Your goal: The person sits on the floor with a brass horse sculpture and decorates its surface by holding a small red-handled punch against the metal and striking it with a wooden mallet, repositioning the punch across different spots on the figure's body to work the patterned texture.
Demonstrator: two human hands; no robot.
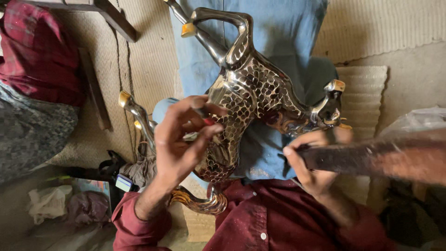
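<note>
Polished metal horse figurine, dark silver body cut with a scale-like pattern picked out in gold, lying across the lap on blue trousers; long axis running on a diagonal from the curled gold tail at lower left, near the body, up and right to the head; legs with gold hooves reaching up and away, one hoof at top, two more out at the left. Left hand directly against the flank, nearer to the figurine than the other; fingers curled close, thumb and forefinger pinched on a small dark tool with a red part, tip at the patterned surface; remaining fingers loosely bent, not gripping the body. Right hand just below the head and neck, closed round the end of a long dark flat bar, blurred, extending out to the right; whether the bar touches the figurine cannot be told. Maroon shirt sleeves at the bottom of view. Surroundings: ribbed woven mat under the legs, dark wooden strip at left, red checked cloth at upper left, crumpled rags and wrappers at lower left, clear plastic bag at right.
</note>
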